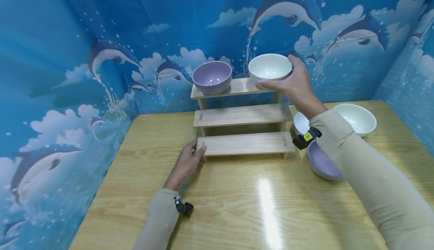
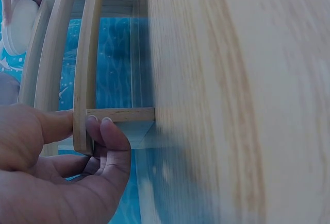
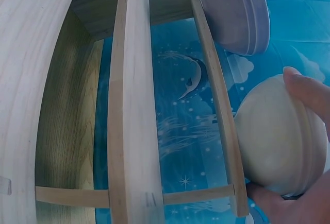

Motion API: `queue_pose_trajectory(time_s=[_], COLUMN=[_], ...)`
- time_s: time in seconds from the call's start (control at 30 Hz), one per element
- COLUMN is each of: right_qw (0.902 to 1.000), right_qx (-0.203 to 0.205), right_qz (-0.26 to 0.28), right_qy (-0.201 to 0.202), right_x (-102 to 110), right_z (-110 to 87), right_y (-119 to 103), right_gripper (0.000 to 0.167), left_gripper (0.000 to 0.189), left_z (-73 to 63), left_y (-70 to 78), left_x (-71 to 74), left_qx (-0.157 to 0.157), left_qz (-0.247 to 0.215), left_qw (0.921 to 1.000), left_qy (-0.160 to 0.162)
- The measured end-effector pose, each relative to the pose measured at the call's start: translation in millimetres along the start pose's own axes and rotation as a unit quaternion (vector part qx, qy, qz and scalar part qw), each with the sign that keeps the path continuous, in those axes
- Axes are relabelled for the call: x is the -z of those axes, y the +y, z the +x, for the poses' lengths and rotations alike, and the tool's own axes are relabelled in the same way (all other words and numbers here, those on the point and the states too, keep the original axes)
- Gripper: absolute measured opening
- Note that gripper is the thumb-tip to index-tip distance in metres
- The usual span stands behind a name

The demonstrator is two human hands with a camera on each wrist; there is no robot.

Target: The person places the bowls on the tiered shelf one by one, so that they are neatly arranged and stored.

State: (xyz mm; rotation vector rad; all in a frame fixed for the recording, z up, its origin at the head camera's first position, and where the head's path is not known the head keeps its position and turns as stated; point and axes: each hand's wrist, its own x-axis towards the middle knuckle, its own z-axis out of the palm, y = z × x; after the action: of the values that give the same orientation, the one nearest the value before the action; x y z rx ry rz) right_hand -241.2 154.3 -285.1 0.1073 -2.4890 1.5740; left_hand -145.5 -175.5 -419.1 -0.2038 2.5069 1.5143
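A three-step wooden rack [image 1: 242,115] stands on the table, with a purple bowl [image 1: 212,77] at the left of its top shelf. At the right end of that shelf, my right hand [image 1: 295,84] grips a white bowl [image 1: 270,67], thumb and fingers spread around its sides. In the right wrist view the white bowl [image 3: 281,136] sits right at the shelf edge. My left hand [image 1: 186,163] pinches the left end of the lowest shelf; in the left wrist view its thumb and fingers close around the board end [image 2: 81,131] beside the leg.
Right of the rack, partly behind my right forearm, are a larger white bowl [image 1: 359,120], a smaller white bowl [image 1: 300,123] and a purple bowl [image 1: 322,163]. A blue dolphin-print backdrop [image 1: 203,23] encloses the wooden table [image 1: 230,204] at the back and sides.
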Motion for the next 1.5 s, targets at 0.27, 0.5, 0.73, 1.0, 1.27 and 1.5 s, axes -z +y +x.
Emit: queue_pose_trajectory(time_s=[0.27, 0.5, 0.73, 1.0, 1.27, 1.5], right_qw=[1.0, 1.0, 0.9996, 0.9983, 0.9996, 0.9996], right_qx=[-0.003, 0.004, 0.01, 0.023, 0.0, -0.013], right_qz=[-0.005, 0.005, 0.025, 0.047, 0.013, -0.001], right_qy=[0.002, -0.005, -0.012, -0.025, -0.026, -0.023], right_x=[0, 0, 5, 15, 29, 43], right_z=[1.0, -0.6, -3.0, -10.0, -29.2, -51.3], right_y=[0, 2, 4, 3, 5, 9], right_gripper=[0.123, 0.122, 0.117, 0.104, 0.115, 0.112], left_gripper=[0.058, 0.058, 0.058, 0.057, 0.059, 0.059], left_z=[-0.3, 0.4, 0.4, 0.0, -1.4, -1.7], left_y=[-0.5, 0.7, 0.6, 2.3, 1.3, 0.3], left_x=[-0.2, -0.2, -0.7, -0.7, -0.7, 0.1], left_qx=[-0.006, -0.001, -0.005, -0.023, -0.023, -0.019], left_qz=[0.004, 0.009, 0.005, -0.003, -0.005, -0.009], left_qw=[1.0, 1.0, 1.0, 0.9997, 0.9997, 0.9997], left_qy=[0.001, 0.003, 0.001, -0.005, -0.007, -0.008])
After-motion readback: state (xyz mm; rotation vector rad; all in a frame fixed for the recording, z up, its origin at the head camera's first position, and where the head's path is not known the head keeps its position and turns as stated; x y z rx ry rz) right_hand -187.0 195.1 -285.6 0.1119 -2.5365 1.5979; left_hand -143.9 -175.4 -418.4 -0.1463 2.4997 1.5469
